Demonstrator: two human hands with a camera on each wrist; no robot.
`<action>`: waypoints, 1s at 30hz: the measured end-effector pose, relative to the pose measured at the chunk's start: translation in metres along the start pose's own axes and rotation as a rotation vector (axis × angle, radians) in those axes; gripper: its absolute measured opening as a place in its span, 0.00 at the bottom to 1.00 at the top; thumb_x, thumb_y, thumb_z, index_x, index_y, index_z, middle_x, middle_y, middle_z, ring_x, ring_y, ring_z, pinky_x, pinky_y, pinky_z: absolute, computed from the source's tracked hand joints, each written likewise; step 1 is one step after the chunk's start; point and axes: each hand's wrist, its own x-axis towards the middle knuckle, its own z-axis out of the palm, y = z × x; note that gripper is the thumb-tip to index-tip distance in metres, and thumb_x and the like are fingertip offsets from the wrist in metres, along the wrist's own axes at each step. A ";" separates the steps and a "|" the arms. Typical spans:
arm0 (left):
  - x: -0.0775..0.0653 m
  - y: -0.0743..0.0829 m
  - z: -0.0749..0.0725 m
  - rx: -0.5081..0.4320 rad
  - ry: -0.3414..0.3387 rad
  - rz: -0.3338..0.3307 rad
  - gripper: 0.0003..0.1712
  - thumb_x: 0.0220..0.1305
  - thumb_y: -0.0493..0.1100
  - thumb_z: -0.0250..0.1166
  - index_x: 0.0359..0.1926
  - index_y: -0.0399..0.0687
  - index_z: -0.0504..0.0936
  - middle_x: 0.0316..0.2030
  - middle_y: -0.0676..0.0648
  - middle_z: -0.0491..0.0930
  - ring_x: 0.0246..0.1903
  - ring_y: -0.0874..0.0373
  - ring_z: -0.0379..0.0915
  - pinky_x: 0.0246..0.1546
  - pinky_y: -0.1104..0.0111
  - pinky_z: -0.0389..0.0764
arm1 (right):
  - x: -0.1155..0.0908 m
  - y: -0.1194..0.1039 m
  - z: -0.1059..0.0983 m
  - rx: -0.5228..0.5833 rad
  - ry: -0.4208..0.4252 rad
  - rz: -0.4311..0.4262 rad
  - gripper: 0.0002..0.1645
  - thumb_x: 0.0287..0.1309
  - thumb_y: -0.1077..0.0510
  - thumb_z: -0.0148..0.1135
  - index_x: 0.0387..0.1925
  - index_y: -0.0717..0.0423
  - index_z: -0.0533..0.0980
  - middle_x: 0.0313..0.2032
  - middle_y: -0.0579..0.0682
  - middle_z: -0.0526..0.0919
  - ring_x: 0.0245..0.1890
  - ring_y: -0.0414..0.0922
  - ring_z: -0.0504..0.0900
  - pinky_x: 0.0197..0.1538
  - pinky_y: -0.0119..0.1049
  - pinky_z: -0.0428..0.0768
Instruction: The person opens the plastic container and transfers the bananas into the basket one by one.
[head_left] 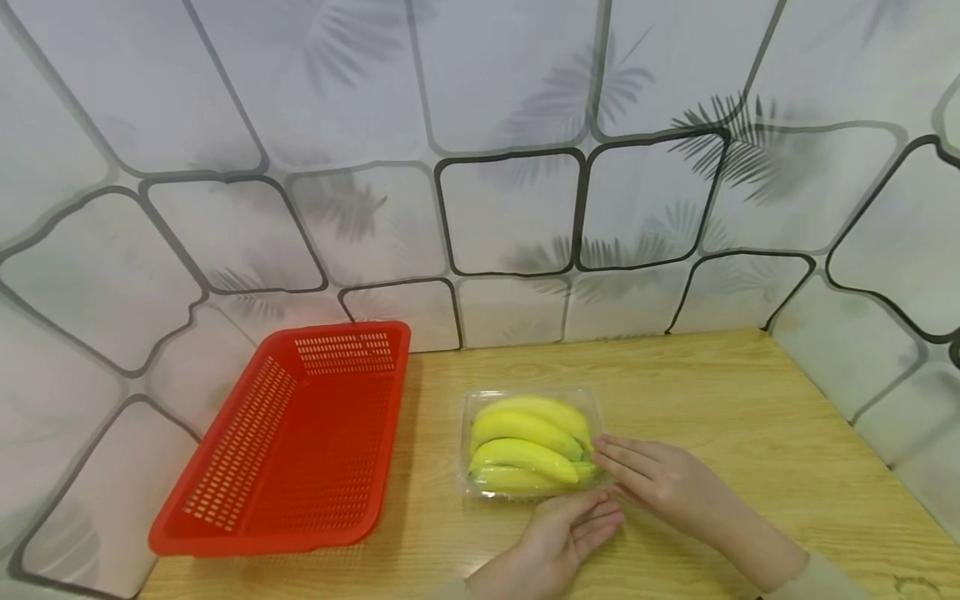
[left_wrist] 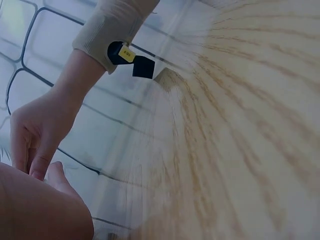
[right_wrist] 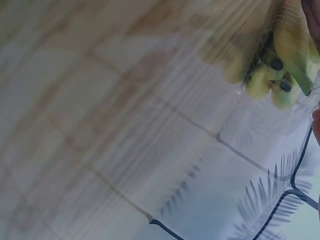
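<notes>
A clear plastic clamshell box (head_left: 465, 450) of yellow bananas (head_left: 525, 437) rests on the wooden table in the head view. My right hand (head_left: 667, 483) is at the box's near right corner, fingertips over the edge and thumb below them in a pinch. Close in front of that corner lies my left hand (head_left: 566, 537), its thumb along the near edge and its fingers extended to the right. The left wrist view shows the right hand (left_wrist: 47, 120) bent down behind the left forearm, which hides the box. In the right wrist view, dark-tipped bananas (right_wrist: 282, 75) show through the plastic.
A red plastic basket (head_left: 390, 467) with slotted sides stands to the left of the box. Patterned white panels (head_left: 510, 217) rise behind the wood-grain table (head_left: 712, 383) and along both sides.
</notes>
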 end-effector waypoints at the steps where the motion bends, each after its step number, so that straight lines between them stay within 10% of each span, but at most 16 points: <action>1: 0.000 0.000 0.000 -0.003 0.004 0.002 0.22 0.81 0.40 0.58 0.65 0.26 0.76 0.59 0.34 0.83 0.59 0.49 0.85 0.66 0.62 0.83 | 0.000 0.000 0.000 0.002 -0.002 0.001 0.31 0.88 0.49 0.38 0.54 0.61 0.86 0.56 0.54 0.90 0.53 0.47 0.90 0.57 0.33 0.86; 23: 0.002 -0.003 0.007 0.002 0.066 0.031 0.20 0.78 0.36 0.60 0.63 0.24 0.78 0.56 0.37 0.86 0.58 0.50 0.85 0.67 0.60 0.83 | 0.000 0.001 -0.001 -0.017 -0.001 -0.039 0.30 0.88 0.54 0.36 0.54 0.61 0.86 0.56 0.55 0.90 0.53 0.47 0.90 0.68 0.29 0.78; 30: 0.004 -0.009 0.010 0.014 0.102 0.079 0.18 0.77 0.35 0.61 0.60 0.25 0.79 0.52 0.37 0.87 0.53 0.53 0.87 0.64 0.61 0.85 | -0.001 0.000 -0.001 -0.060 -0.006 -0.054 0.32 0.88 0.59 0.31 0.52 0.61 0.86 0.55 0.55 0.90 0.52 0.48 0.91 0.57 0.34 0.86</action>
